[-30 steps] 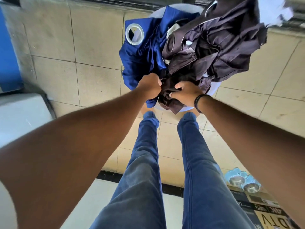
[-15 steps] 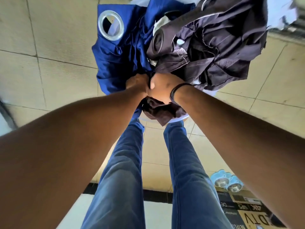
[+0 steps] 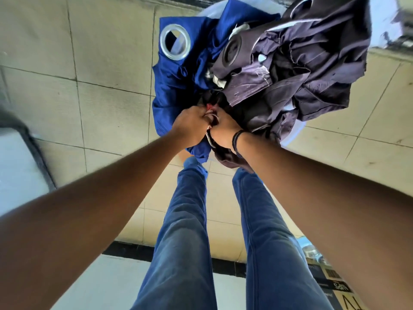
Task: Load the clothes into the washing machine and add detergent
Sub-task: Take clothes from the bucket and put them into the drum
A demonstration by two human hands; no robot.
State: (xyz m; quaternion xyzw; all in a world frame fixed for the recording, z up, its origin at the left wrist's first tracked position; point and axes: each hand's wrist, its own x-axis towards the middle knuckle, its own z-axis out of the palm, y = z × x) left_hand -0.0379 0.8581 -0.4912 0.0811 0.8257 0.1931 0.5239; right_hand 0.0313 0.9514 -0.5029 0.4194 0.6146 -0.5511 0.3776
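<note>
I am clamping both my left hand (image 3: 190,127) and right hand (image 3: 225,130) in a tight grip on the clothes (image 3: 279,70) heaped in the basket (image 3: 292,133) on the floor (image 3: 107,70).

Blue cloth (image 3: 178,86) satiny, metal eyelet (image 3: 175,42) shiny; dark cloth (image 3: 312,63) matt, frayed; floor tiles (image 3: 111,63) matt.

A royal-blue cloth (image 3: 178,86) is seen on the left of the pile, a silver ring (image 3: 175,42) set into it. Beside it, a dark purple-grey cloth (image 3: 308,70) is heaped — a matching dark ring (image 3: 232,50) is fixed in it. The basket rim (image 3: 292,135) is white. Faded blue jeans (image 3: 185,231) are worn, and a black wristband (image 3: 237,139). The floor tiles (image 3: 107,63) are beige — a black strip (image 3: 125,251) is laid across them.
</note>
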